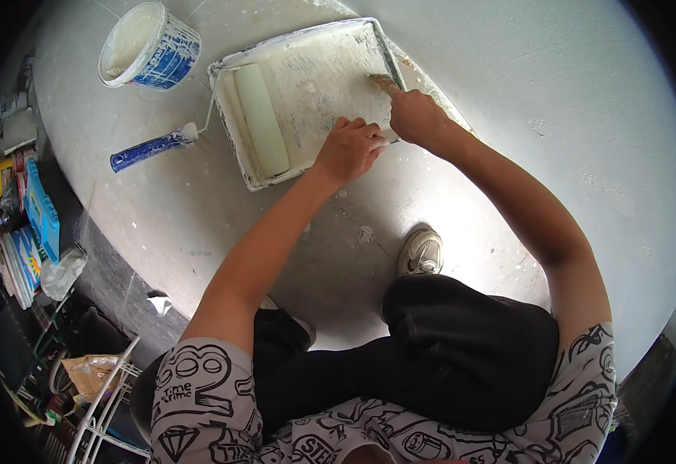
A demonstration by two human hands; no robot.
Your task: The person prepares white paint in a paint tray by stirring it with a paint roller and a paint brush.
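A white-smeared paint tray (326,85) lies on the floor in front of me. My left hand (351,151) is closed on its near rim, close to the right corner. In my right hand (417,117) is what looks like a paintbrush (383,82), its tip over the right side of the tray; the handle is hidden in my fist. A pale paint roller (261,117) rests in the tray's left part. Its blue, paint-spattered handle (152,148) sticks out past the left rim.
A blue-and-white paint bucket (166,50) stands beyond the tray to the left. A pale wall (570,139) rises on the right. My shoe (421,252) is on the floor below the tray. Books (21,263), a plastic bag (63,272) and a white wire rack (106,402) crowd the left.
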